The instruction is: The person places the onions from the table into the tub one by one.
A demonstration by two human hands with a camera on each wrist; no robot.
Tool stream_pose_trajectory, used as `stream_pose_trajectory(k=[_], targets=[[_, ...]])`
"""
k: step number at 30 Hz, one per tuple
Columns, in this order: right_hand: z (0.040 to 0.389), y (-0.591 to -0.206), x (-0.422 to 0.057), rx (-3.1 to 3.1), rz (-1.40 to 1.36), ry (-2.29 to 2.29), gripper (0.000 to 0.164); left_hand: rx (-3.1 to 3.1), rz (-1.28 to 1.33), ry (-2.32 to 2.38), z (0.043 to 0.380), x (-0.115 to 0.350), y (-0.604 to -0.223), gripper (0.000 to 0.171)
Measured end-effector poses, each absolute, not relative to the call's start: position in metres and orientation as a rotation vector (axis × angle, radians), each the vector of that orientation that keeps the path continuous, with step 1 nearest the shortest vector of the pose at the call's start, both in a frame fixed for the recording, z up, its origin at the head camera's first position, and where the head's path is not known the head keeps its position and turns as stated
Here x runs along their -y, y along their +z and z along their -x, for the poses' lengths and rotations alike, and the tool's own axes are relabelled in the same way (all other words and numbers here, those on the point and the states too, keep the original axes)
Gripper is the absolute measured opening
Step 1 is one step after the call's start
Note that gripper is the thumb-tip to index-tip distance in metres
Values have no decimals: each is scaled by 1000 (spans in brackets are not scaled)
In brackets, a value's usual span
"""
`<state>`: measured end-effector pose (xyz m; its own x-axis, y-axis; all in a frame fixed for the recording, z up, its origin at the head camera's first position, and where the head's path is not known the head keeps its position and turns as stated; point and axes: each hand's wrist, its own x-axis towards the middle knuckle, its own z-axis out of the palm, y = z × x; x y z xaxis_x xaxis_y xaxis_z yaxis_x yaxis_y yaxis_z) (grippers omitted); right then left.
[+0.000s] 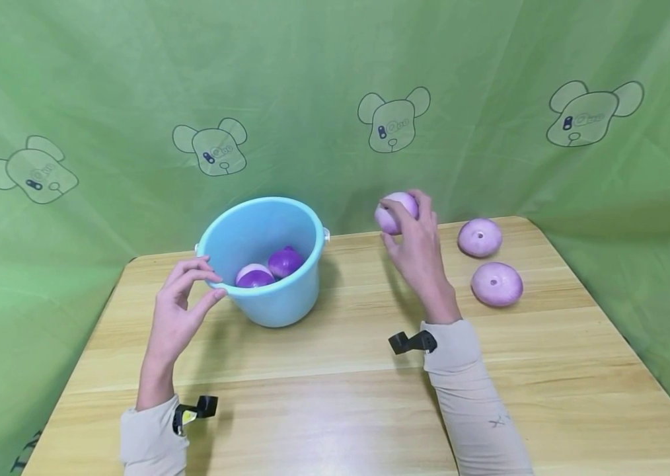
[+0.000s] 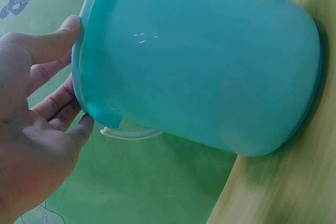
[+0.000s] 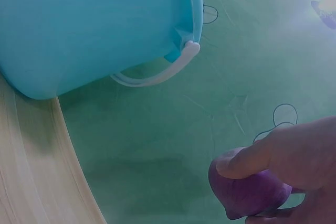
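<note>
My left hand (image 1: 177, 314) pinches the near-left rim of a light blue bucket (image 1: 284, 301), its thumb on the near side of the rim in the left wrist view. Inside the bucket lie two purple onions, one two-toned onion (image 1: 256, 277) and one deeper purple onion (image 1: 285, 262). To the right of the bucket, my right hand (image 1: 421, 254) holds another purple onion (image 1: 404, 201) raised above the table's back edge. Its pale end faces the head camera, and a pointed tip shows in the right wrist view.
Two more pale purple onions, a farther onion (image 1: 480, 238) and a nearer onion (image 1: 497, 285), sit on the wooden table (image 1: 335, 410) right of my right hand. A white handle (image 3: 157, 77) hangs behind the bucket. Green cloth (image 1: 311, 79) with bear outlines rises behind the table.
</note>
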<state>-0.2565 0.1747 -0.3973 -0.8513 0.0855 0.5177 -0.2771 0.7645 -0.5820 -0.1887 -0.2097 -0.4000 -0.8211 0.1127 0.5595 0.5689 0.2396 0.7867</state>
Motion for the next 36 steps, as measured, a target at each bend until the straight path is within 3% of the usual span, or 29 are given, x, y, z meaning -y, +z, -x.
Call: stream_pose_trajectory(k=[8,36], targets=[[253,-393,-170,2415,-168,908,59,2125,626,-1615,198,217,-413,19],[240,-381,-154,2389,-261,895,61,2129,625,-1605,193,213,-405,17]])
